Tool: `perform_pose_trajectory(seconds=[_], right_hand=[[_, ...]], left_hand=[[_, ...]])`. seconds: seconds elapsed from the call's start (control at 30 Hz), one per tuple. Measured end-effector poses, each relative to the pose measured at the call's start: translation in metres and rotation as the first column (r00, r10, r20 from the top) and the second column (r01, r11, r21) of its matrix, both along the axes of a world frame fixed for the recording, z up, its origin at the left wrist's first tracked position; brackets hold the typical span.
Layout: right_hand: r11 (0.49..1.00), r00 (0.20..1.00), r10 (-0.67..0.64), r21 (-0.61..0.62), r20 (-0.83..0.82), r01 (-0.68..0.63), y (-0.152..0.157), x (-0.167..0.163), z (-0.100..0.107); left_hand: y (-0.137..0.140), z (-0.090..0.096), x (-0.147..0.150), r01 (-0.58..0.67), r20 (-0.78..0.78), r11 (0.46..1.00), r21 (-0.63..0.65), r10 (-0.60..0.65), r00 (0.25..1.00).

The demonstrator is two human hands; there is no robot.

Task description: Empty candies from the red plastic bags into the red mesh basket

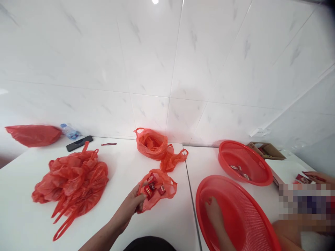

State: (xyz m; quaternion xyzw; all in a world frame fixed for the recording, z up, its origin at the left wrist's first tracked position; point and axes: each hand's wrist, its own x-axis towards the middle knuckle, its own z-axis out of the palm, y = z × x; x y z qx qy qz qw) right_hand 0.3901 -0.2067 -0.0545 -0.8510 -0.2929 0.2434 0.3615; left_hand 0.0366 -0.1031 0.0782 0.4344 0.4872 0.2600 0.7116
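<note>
My left hand [137,200] is closed on the near left edge of a thin red plastic bag [169,191], whose mouth is spread apart. Several small red packets [161,189] with white print lie in the bag, one close to my thumb. Inside the nearer red plastic basket [235,216], my right hand [212,206] is low by the left wall with its fingers curled together. Whatever is between those fingers is too small to make out.
A heap of red plastic bags [75,181] lies left, near a phone [79,143] and a water bottle [69,132]. More bags [153,143] sit by the wall. Right are a second basket [222,160], a cardboard box [274,152] and another person's hand [318,176].
</note>
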Motion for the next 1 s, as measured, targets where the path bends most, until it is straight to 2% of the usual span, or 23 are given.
perform_pose_trajectory(seconds=[0.1, 0.2, 0.27, 0.37, 0.4, 0.43, 0.5, 0.57, 0.63, 0.7, 0.77, 0.83, 0.9, 1.0], right_hand=[[0.999, 1.000, 0.007, 0.051, 0.029, -0.009, 0.016, -0.022, 0.043], [0.962, 0.997, 0.016, 0.272, 0.070, -0.034, 0.026, -0.065, 0.096], [0.898, 0.991, 0.006, 0.435, 0.131, -0.062, 0.030, -0.098, 0.122], [0.736, 0.964, 0.073, 0.639, 0.255, -0.225, 0.036, -0.140, 0.137], [0.698, 0.949, 0.131, 0.653, 0.285, -0.293, 0.039, -0.151, 0.136], [0.683, 0.927, 0.215, 0.631, 0.307, -0.367, 0.043, -0.158, 0.134], [0.694, 0.865, 0.401, 0.517, 0.302, -0.502, 0.052, -0.168, 0.125], [0.723, 0.826, 0.506, 0.400, 0.247, -0.563, 0.061, -0.168, 0.111], [0.786, 0.866, 0.467, 0.363, 0.181, -0.500, 0.067, -0.162, 0.093], [0.873, 0.934, 0.348, 0.335, 0.081, -0.354, 0.071, -0.152, 0.073], [0.949, 0.970, 0.215, 0.262, -0.118, -0.178, 0.074, -0.143, 0.053], [0.986, 0.927, 0.121, 0.153, -0.356, -0.070, 0.077, -0.137, 0.036], [0.993, 0.838, 0.109, 0.101, -0.535, -0.064, 0.079, -0.134, 0.027], [0.982, 0.735, 0.177, 0.165, -0.655, -0.090, 0.080, -0.128, 0.028]], left_hand=[[0.000, -0.002, -0.005, -0.001, 0.006, 1.000, 0.012, 0.001, 1.000], [0.001, -0.004, -0.006, -0.004, -0.010, 1.000, 0.016, 0.005, 1.000], [0.001, -0.005, -0.005, -0.001, -0.007, 1.000, 0.012, 0.001, 1.000], [0.002, -0.004, -0.002, -0.015, 0.011, 1.000, 0.014, 0.014, 1.000], [0.002, -0.003, -0.002, -0.015, 0.019, 1.000, 0.013, 0.015, 1.000], [0.002, -0.003, -0.002, -0.011, 0.025, 1.000, 0.011, 0.011, 1.000], [0.003, -0.001, -0.004, 0.004, 0.039, 1.000, 0.003, -0.004, 0.999], [0.002, 0.002, -0.007, 0.009, 0.044, 1.000, -0.006, -0.009, 0.999], [0.001, 0.004, -0.011, -0.003, 0.035, 1.000, -0.007, 0.003, 0.999], [-0.001, 0.005, -0.014, -0.003, 0.024, 1.000, -0.003, 0.003, 1.000], [-0.002, 0.005, -0.015, 0.017, 0.015, 1.000, 0.016, -0.018, 1.000], [-0.002, 0.005, -0.016, 0.055, 0.007, 0.997, 0.047, -0.056, 0.998], [0.001, 0.006, -0.016, 0.090, 0.002, 0.992, 0.083, -0.091, 0.996], [0.010, 0.015, -0.018, 0.073, 0.000, 0.987, 0.144, -0.074, 0.997]])
